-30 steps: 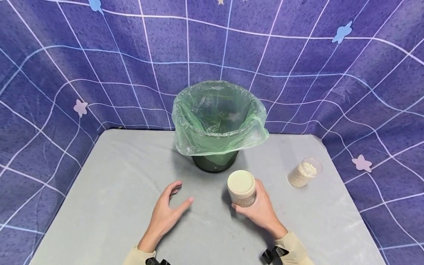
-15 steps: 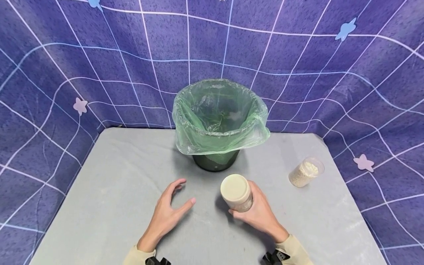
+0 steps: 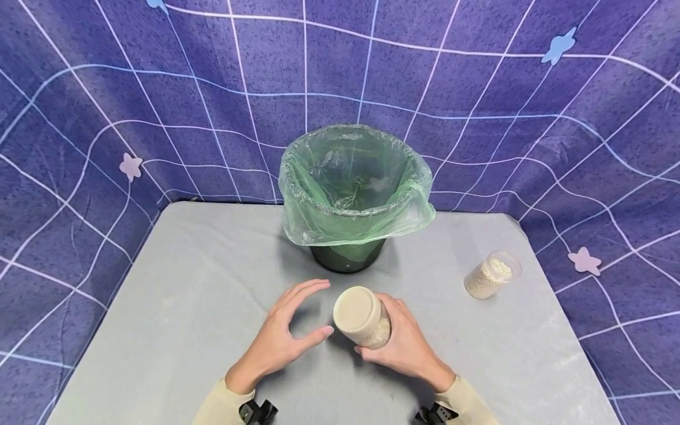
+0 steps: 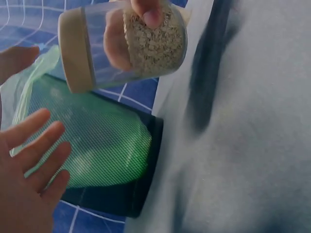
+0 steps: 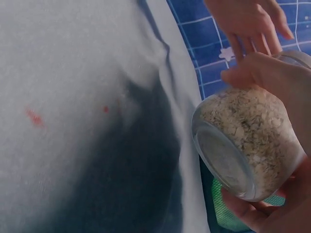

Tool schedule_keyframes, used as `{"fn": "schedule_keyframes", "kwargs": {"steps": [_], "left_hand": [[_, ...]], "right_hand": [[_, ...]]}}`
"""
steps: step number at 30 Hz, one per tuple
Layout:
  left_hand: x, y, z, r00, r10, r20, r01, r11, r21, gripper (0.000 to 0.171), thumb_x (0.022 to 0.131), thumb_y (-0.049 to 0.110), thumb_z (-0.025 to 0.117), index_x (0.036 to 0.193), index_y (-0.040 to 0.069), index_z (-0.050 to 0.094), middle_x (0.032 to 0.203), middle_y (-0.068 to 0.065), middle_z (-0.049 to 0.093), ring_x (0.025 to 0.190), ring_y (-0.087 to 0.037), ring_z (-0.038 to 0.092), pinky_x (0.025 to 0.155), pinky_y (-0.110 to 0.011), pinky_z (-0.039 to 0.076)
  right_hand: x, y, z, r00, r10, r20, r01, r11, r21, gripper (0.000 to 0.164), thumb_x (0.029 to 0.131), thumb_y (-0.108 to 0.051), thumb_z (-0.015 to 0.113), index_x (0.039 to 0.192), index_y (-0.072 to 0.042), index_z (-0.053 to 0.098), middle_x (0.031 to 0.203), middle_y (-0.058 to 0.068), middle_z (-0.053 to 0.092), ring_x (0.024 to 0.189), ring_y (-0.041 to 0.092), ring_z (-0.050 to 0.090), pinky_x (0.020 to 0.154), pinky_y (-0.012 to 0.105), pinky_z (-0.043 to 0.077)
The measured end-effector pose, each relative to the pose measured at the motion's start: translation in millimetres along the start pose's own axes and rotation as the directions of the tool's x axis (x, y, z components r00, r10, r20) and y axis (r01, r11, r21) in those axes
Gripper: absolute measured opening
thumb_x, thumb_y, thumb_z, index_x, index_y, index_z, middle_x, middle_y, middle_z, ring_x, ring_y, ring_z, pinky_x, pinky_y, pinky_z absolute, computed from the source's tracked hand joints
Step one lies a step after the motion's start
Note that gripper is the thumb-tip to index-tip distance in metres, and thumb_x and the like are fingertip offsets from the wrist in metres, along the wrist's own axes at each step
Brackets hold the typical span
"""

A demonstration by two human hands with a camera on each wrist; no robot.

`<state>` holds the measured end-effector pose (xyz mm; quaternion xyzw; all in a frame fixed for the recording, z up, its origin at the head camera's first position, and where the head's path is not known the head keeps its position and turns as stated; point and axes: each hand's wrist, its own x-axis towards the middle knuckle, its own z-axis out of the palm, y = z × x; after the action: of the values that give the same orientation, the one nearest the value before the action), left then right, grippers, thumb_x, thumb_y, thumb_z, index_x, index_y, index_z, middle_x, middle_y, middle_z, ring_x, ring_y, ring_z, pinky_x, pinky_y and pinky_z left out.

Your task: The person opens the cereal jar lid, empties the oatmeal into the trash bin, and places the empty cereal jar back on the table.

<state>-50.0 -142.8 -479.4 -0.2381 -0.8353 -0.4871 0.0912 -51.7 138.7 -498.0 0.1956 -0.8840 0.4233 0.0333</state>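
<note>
A clear jar of pale flakes like oats, with a cream lid, is raised above the table and tilted toward the left. My right hand grips it round the side, thumb on the near face. Close to the lid, my left hand has its fingers and thumb spread apart, touching nothing. In the right wrist view the jar's glass base faces the camera and the flakes lie toward that end.
Behind the hands stands a dark mesh bin lined with a green plastic bag. To the right on the grey table sits an uncovered clear container of pale flakes. Purple cloth hangs round the back and sides.
My right hand has carried the jar leftward and tipped its lid toward my left hand. My left hand has moved right and nearer the lid, its fingers spreading wider.
</note>
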Motion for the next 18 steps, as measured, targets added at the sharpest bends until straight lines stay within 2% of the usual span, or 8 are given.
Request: {"fn": "schedule_keyframes", "kwargs": {"steps": [3, 7, 13, 18], "left_hand": [[4.5, 4.2, 1.5, 0.998, 0.067, 0.023, -0.067, 0.998, 0.005, 0.072, 0.091, 0.038, 0.086, 0.155, 0.028, 0.054, 0.156, 0.008, 0.055, 0.144, -0.018, 0.049, 0.119, -0.034, 0.036], [8.4, 8.2, 3.3, 0.99, 0.125, 0.065, -0.126, 0.992, 0.003, 0.073, 0.091, 0.039, 0.086, 0.155, 0.022, 0.055, 0.157, 0.006, 0.053, 0.144, -0.019, 0.05, 0.12, -0.035, 0.036], [12.2, 11.2, 7.6, 0.978, 0.168, 0.124, -0.166, 0.986, -0.02, 0.074, 0.092, 0.041, 0.085, 0.156, 0.023, 0.054, 0.16, 0.005, 0.051, 0.145, -0.019, 0.048, 0.121, -0.036, 0.037], [16.1, 11.2, 12.4, 0.961, 0.242, 0.13, -0.239, 0.97, -0.042, 0.074, 0.092, 0.042, 0.085, 0.156, 0.021, 0.054, 0.158, 0.0, 0.053, 0.144, -0.021, 0.049, 0.121, -0.037, 0.037]], "right_hand": [[1.2, -1.0, 1.7, 0.999, -0.034, 0.006, 0.034, 0.999, -0.013, 0.099, 0.06, -0.036, 0.102, 0.147, -0.024, 0.057, 0.13, -0.012, 0.065, 0.113, 0.01, 0.057, 0.096, 0.04, 0.051], [2.2, -2.0, 3.0, 0.997, -0.074, 0.013, 0.074, 0.997, -0.031, 0.099, 0.06, -0.036, 0.101, 0.147, -0.025, 0.056, 0.13, -0.012, 0.065, 0.112, 0.01, 0.057, 0.094, 0.039, 0.051], [2.0, -6.3, 4.0, 0.993, -0.101, 0.055, 0.104, 0.993, -0.052, 0.099, 0.059, -0.038, 0.101, 0.146, -0.024, 0.056, 0.128, -0.015, 0.064, 0.111, 0.01, 0.055, 0.093, 0.037, 0.05], [1.1, -9.2, 5.6, 0.987, -0.134, 0.084, 0.14, 0.987, -0.078, 0.098, 0.06, -0.041, 0.099, 0.146, -0.022, 0.056, 0.126, -0.015, 0.064, 0.11, 0.009, 0.055, 0.093, 0.035, 0.05]]}}
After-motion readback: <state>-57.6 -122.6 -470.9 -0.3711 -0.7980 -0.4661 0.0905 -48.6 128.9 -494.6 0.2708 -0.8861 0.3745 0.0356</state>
